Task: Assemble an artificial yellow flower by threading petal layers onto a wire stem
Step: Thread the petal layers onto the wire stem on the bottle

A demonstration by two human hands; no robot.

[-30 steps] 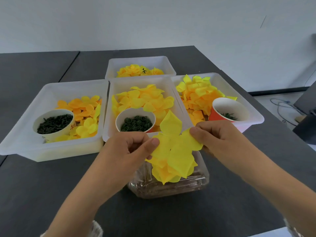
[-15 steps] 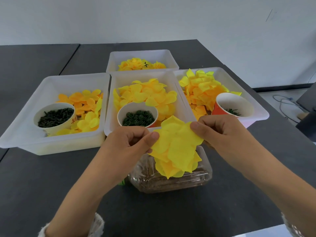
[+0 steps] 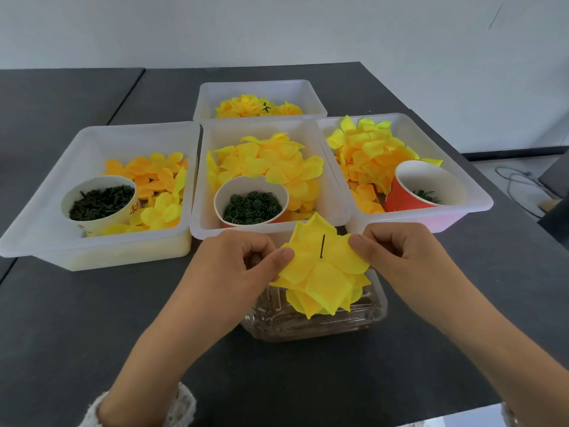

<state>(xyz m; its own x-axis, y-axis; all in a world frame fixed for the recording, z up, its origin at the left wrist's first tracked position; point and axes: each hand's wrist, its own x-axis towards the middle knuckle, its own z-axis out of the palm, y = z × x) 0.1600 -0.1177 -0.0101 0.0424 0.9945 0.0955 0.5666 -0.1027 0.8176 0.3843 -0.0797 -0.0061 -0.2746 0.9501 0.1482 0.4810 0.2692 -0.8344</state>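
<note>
left hand (image 3: 246, 260) and right hand (image 3: 397, 254) pinch the yellow petal layer (image 3: 323, 272); wire stem (image 3: 322, 246) pokes through.

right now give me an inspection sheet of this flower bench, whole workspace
surface: dark table
job's things: yellow petal layer threaded on dark wire stem, tip poking through; clear container beneath
clutter: four white trays of yellow and orange petals; three paper cups of dark green parts
grips: left hand and right hand each pinch a petal edge
cables: cords on floor, far right
surroundings: white wall
</note>
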